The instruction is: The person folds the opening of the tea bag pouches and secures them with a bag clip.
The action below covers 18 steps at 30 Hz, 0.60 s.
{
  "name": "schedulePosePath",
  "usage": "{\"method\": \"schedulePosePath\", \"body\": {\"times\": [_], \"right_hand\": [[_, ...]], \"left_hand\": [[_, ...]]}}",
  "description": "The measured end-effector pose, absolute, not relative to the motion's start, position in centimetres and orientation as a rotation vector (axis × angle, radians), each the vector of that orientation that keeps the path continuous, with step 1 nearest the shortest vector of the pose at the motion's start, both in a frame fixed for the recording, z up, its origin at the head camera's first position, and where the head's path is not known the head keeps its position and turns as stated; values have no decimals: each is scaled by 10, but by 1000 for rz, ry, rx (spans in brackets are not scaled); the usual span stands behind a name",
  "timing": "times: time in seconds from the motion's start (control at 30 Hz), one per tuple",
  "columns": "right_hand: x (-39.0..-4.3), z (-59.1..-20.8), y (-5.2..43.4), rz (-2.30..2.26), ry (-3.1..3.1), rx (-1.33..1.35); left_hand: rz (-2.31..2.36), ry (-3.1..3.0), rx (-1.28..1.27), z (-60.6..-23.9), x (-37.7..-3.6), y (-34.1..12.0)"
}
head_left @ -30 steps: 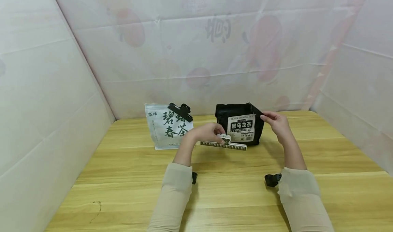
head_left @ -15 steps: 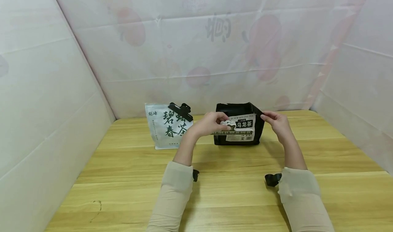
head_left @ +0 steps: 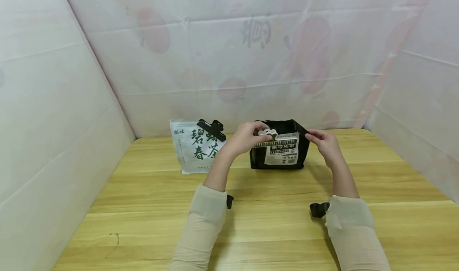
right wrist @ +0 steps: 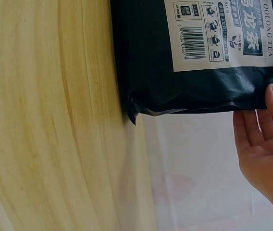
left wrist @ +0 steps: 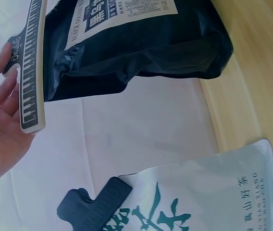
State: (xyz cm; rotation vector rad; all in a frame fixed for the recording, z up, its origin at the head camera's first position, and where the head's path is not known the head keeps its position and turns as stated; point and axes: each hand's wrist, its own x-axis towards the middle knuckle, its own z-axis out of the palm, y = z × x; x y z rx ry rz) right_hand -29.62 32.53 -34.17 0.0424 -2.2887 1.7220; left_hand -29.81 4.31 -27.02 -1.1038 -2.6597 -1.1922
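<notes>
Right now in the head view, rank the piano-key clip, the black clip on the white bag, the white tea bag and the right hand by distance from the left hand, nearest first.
1. Piano-key clip: pinched in the left hand, at the black tea bag's top.
2. Black clip: just to its left.
3. White tea bag: left and lower, though close to call with the black clip.
4. Right hand: far side of the black tea bag.

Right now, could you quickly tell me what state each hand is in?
Left hand: pinches the piano-key clip, held near the black tea bag top.
Right hand: pinches the bag's top right corner.
</notes>
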Motion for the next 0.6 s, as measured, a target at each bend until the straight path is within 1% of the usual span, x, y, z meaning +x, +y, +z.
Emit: {"method": "schedulePosePath", "body": {"times": [0.33, 0.6], "right_hand": [[-297, -343, 326, 1728, -2261, 67], [-298, -344, 325, 1719, -2253, 67]], "left_hand": [[-1140, -2611, -1107, -248, -298, 53], [-1037, -2605, -1052, -232, -300, 64]]}}
